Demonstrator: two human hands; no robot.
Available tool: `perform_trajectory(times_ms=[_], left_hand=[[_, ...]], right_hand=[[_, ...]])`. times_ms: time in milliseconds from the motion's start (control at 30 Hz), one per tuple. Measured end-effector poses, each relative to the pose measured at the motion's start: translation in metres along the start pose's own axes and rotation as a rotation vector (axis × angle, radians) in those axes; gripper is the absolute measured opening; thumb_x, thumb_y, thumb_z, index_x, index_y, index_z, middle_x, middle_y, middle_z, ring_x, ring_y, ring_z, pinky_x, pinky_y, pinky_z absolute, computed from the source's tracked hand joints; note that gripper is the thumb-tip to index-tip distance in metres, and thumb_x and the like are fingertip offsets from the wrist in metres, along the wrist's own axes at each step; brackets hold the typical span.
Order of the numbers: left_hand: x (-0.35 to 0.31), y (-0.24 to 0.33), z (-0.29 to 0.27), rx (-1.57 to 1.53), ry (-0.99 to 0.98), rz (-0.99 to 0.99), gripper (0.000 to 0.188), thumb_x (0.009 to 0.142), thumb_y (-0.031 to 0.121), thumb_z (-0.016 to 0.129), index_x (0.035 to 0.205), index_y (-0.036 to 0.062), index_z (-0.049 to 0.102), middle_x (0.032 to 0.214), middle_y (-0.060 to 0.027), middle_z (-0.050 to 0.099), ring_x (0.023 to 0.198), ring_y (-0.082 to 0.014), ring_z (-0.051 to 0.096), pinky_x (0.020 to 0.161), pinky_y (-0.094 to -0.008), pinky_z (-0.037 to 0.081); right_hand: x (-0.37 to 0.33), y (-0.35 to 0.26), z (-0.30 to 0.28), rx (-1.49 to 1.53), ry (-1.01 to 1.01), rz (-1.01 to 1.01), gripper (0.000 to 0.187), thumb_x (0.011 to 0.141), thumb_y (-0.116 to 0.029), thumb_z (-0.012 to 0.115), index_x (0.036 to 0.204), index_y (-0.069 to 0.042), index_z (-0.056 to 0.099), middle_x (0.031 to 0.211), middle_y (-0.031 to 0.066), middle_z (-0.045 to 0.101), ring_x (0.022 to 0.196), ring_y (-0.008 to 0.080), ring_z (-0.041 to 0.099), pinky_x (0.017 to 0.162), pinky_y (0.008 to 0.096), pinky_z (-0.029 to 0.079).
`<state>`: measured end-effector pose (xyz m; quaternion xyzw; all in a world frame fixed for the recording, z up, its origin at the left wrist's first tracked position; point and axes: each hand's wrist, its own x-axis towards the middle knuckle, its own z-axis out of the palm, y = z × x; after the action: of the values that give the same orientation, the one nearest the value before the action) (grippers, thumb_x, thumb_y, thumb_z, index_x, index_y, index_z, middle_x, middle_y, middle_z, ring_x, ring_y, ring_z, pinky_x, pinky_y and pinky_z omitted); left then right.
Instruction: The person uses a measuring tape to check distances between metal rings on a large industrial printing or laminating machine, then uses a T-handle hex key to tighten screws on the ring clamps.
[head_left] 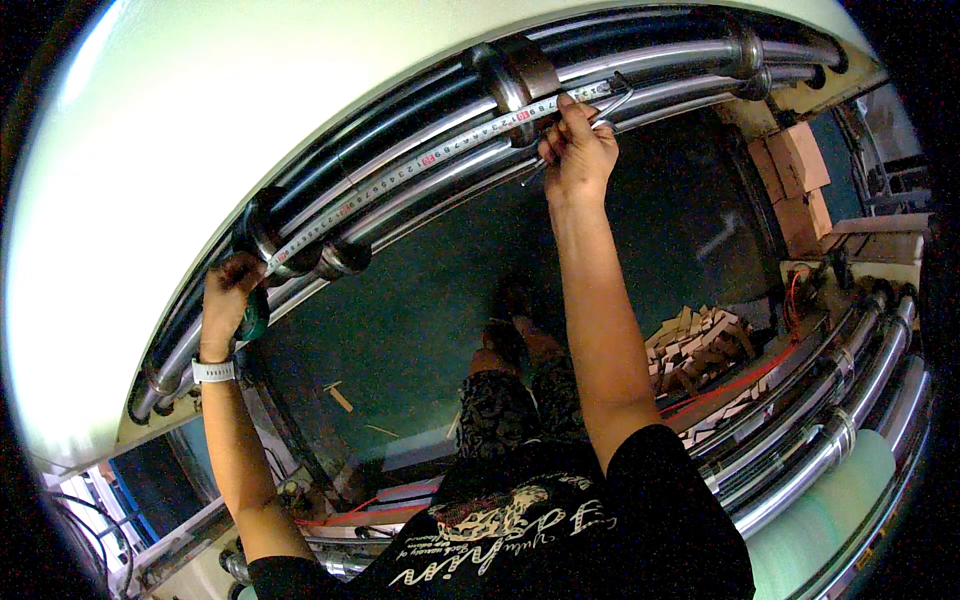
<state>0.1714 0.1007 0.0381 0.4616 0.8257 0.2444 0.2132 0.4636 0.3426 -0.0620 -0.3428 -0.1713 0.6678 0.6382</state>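
Stretching tape measure (405,173) along chrome bars (650,60), left hand (230,290), right hand (580,150) pinching it in fingers; likely measuring; next, reading needs taut tape.

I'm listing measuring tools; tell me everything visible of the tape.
The tape is a thin, pale strip with black and red markings, drawn out and slanting up rightward along shiny metal bars. The left hand grips its lower end, beside a partly hidden green case; the right hand pinches it near the upper end.
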Motion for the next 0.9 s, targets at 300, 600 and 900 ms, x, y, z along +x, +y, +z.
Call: perform_trajectory(times_ms=[300,600,900], left_hand=[[-0.0019,0.0073,0.0011,0.013,0.021,-0.005,0.011,0.079,0.008,0.056,0.073,-0.0009,0.057,0.065,-0.0028,0.056,0.061,-0.0104,0.048,0.058,-0.0238,0.037],[-0.0017,0.0055,0.0008,0.003,0.025,-0.029,0.009,0.078,0.008,0.056,0.074,-0.0006,0.058,0.066,-0.0027,0.057,0.062,-0.0103,0.049,0.059,-0.0237,0.038],[-0.0021,0.001,0.001,-0.018,0.031,-0.038,0.008,0.078,0.008,0.057,0.074,0.0008,0.058,0.064,-0.0017,0.055,0.061,-0.0101,0.047,0.058,-0.0232,0.037]], right_hand=[[-0.0003,-0.0016,0.002,-0.001,0.032,0.014,0.021,0.074,-0.008,0.065,0.063,-0.012,0.047,0.049,-0.0048,0.035,0.039,0.0065,0.029,0.037,0.0221,0.022],[-0.0004,-0.0026,0.0002,0.008,0.0,0.031,0.02,0.073,-0.009,0.065,0.065,-0.012,0.047,0.05,-0.0043,0.036,0.039,0.0068,0.031,0.036,0.0218,0.023],[-0.0004,-0.0038,0.0005,-0.013,-0.017,0.025,0.021,0.074,-0.011,0.067,0.066,-0.012,0.048,0.05,-0.0044,0.037,0.04,0.0067,0.03,0.036,0.0214,0.022]])
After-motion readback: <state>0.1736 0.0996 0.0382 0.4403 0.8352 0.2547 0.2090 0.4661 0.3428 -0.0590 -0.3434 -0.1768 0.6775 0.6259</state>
